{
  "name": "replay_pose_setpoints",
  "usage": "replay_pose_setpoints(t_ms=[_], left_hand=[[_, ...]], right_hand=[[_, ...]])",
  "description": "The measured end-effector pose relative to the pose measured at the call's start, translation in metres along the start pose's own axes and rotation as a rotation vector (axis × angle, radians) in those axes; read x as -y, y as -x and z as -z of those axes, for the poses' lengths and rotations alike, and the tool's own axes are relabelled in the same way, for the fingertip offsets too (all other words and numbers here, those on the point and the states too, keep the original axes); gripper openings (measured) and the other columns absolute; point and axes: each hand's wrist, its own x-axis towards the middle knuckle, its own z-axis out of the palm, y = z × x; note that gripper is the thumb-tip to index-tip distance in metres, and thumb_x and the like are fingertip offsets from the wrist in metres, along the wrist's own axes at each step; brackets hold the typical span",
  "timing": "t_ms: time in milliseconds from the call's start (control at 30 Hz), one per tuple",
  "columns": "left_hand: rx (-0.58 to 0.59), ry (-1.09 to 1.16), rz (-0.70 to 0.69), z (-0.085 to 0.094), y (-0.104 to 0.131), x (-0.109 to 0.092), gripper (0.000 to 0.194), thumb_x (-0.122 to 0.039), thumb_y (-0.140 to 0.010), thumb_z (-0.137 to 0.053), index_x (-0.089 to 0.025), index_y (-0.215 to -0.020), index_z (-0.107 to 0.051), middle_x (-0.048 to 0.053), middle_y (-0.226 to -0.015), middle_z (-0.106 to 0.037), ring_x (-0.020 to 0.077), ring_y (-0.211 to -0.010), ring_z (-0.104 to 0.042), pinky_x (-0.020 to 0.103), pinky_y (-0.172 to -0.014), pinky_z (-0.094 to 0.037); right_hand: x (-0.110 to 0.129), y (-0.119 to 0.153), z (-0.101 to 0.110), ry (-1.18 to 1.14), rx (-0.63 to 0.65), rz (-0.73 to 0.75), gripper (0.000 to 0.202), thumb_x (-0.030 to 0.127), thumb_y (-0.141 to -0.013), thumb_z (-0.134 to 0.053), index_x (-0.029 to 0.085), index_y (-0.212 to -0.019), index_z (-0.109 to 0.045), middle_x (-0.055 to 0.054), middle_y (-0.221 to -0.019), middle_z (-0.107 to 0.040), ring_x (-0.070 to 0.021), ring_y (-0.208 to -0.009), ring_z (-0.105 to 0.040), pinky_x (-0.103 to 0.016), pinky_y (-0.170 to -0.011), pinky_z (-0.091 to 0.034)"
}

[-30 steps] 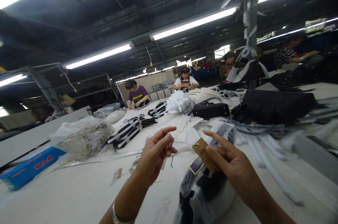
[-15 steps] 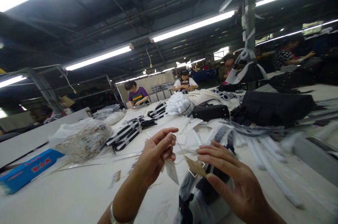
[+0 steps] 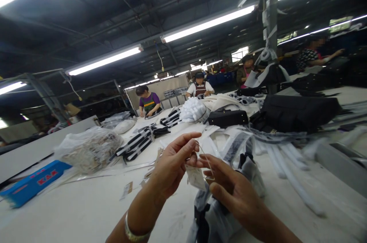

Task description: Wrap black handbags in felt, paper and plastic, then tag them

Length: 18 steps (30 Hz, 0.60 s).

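My left hand [image 3: 174, 161] is pinched on a thin pale string [image 3: 207, 155] near the middle of the view. A small whitish tag [image 3: 196, 177] hangs just below its fingers. My right hand [image 3: 235, 189] is close beside the tag, its fingers bent and its thumb apart from them; the string loops in front of its fingers. Whether it grips anything cannot be made out. Under both hands lies a black item wrapped in clear plastic [image 3: 220, 220].
The white table [image 3: 94, 204] bears a blue box [image 3: 36, 183], a plastic bag of tags [image 3: 88, 151], black strap bundles [image 3: 137, 143], a white pile [image 3: 193, 110] and black bags [image 3: 298, 113]. Several people work beyond.
My right hand has moved left, toward my left hand. The brown tag near its fingers no longer shows, and the string now curves in a loop between the hands.
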Motion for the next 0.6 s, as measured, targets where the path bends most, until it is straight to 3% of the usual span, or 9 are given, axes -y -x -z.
replay_pose_setpoints(t_ms=[100, 200, 267, 400, 600], left_hand=[[-0.019, 0.010, 0.022, -0.002, -0.001, 0.004, 0.037, -0.036, -0.081, -0.077, -0.022, -0.114, -0.069, -0.003, -0.080, -0.058, 0.0045, -0.061, -0.059, 0.016, -0.063, -0.051], [-0.027, -0.055, 0.000, -0.001, -0.003, 0.011, 0.034, -0.036, -0.083, -0.076, -0.022, -0.112, -0.069, -0.001, -0.085, -0.060, 0.0072, -0.068, -0.063, 0.020, -0.070, -0.054], [-0.033, -0.133, -0.029, 0.002, -0.004, 0.016, 0.032, -0.037, -0.082, -0.076, -0.020, -0.110, -0.071, 0.000, -0.086, -0.062, 0.0095, -0.071, -0.063, 0.025, -0.075, -0.055], [-0.068, -0.163, -0.018, 0.012, -0.004, 0.021, 0.034, -0.039, -0.081, -0.077, -0.019, -0.108, -0.072, 0.001, -0.088, -0.062, 0.0076, -0.068, -0.060, 0.022, -0.071, -0.053], [-0.065, -0.196, -0.026, 0.019, -0.002, 0.021, 0.029, -0.037, -0.084, -0.075, -0.021, -0.107, -0.072, 0.000, -0.088, -0.063, 0.0042, -0.063, -0.056, 0.016, -0.063, -0.047]], right_hand=[[0.003, -0.002, -0.005, -0.083, 0.015, -0.049, 0.063, 0.042, -0.088, -0.069, 0.024, -0.145, -0.047, -0.012, -0.131, -0.063, -0.0258, -0.119, -0.061, -0.042, -0.105, -0.047], [0.004, -0.003, -0.009, -0.221, 0.052, -0.198, 0.064, 0.043, -0.089, -0.068, 0.021, -0.146, -0.046, -0.007, -0.098, -0.072, -0.0197, -0.086, -0.069, -0.034, -0.081, -0.057], [0.003, -0.002, -0.010, -0.291, 0.042, -0.270, 0.067, 0.044, -0.087, -0.070, 0.020, -0.145, -0.047, -0.004, -0.085, -0.071, -0.0164, -0.072, -0.066, -0.029, -0.069, -0.055], [-0.001, 0.001, -0.006, -0.268, -0.050, -0.281, 0.063, 0.048, -0.082, -0.074, 0.016, -0.134, -0.059, -0.004, -0.078, -0.072, -0.0201, -0.076, -0.068, -0.029, -0.068, -0.056], [0.001, 0.004, 0.002, 0.179, -0.151, -0.150, 0.036, 0.046, -0.088, -0.066, 0.022, -0.113, -0.075, -0.007, -0.098, -0.075, -0.0237, -0.093, -0.070, -0.033, -0.089, -0.057]])
